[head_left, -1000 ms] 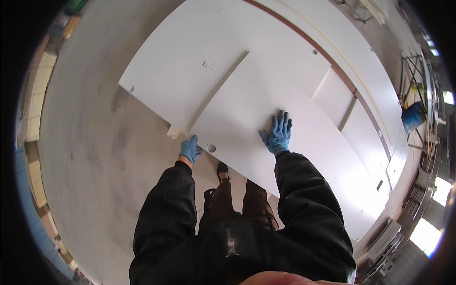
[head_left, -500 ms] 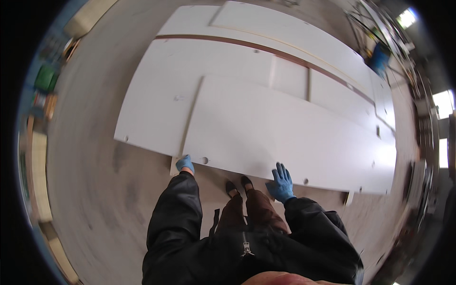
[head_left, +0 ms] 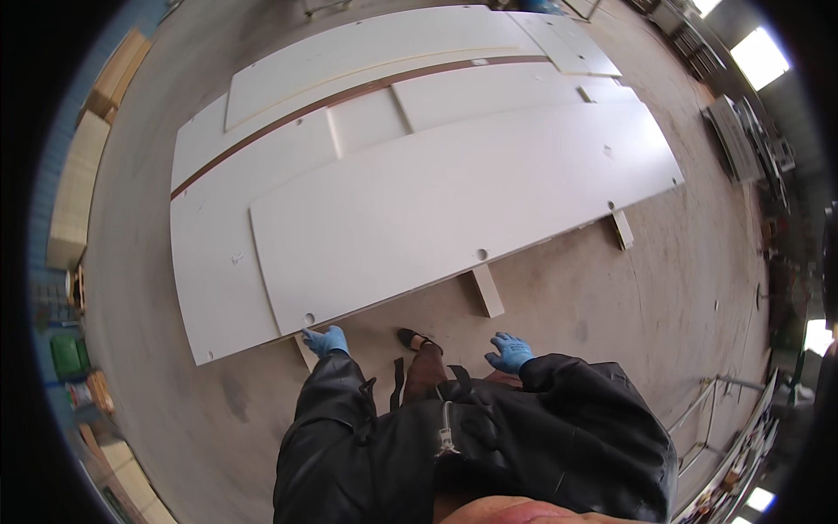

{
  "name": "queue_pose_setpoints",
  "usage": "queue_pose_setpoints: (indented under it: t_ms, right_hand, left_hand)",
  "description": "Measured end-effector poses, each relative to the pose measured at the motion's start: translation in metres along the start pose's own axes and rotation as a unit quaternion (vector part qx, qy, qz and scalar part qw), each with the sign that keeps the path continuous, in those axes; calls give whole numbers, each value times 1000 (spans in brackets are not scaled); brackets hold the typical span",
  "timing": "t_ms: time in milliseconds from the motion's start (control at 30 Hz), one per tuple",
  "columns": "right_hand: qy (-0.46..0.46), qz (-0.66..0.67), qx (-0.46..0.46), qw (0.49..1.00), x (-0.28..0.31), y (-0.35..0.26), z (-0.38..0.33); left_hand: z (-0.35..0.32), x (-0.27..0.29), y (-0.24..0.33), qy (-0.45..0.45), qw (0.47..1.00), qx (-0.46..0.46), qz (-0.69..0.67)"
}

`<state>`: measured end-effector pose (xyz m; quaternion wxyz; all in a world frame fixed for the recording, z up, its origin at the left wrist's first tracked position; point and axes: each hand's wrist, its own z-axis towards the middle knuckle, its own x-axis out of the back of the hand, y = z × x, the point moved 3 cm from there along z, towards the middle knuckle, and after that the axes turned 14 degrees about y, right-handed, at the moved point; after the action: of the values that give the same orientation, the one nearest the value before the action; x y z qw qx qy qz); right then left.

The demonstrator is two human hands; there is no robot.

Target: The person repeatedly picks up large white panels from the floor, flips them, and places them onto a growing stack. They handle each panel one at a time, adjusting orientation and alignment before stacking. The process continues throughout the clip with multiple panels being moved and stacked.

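Note:
A large white panel (head_left: pixel 419 192) with round holes along its near edge lies on top of a wider white panel (head_left: pixel 218 262). My left hand (head_left: pixel 326 341), in a blue glove, is at the near edge of the panels, by the top panel's left corner. Its fingers stretch toward that edge; whether they touch it I cannot tell. My right hand (head_left: pixel 509 353), gloved alike, hovers over the floor, apart from the panels. Its fingers are spread and hold nothing.
Pale wooden blocks, such as one bearer (head_left: pixel 488 291) and another (head_left: pixel 621 230), stick out from under the stack. Farther back lies another white panel (head_left: pixel 367 65) beyond a brown strip (head_left: pixel 288 124). A metal frame (head_left: pixel 711 419) stands at the lower right.
My view has turned to the right, so the panels appear tilted the other way. My right hand has come away from the top panel. My left hand's fingers have loosened at the edge.

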<state>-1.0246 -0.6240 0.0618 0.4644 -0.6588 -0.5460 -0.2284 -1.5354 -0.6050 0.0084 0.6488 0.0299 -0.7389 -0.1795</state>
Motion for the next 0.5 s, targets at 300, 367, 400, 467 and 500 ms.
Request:
queue_pose_setpoints:
  t_ms: [300, 367, 400, 467, 500]
  right_hand:
    - [48, 150, -149, 976, 19, 190, -119]
    - [27, 197, -233, 952, 20, 260, -169]
    - [68, 202, -254, 943, 22, 289, -196]
    - [49, 219, -327, 918, 19, 347, -245]
    - [37, 210, -374, 903, 17, 376, -271]
  left_hand:
    - [-303, -86, 40, -296, 933, -175, -103]
    - [-377, -94, 49, -326, 913, -229, -85]
    - [-415, -101, 61, -362, 897, -238, -88]
    - [-475, -108, 76, -421, 863, -271, -73]
    - [-502, -112, 86, -405, 857, -316, -33]
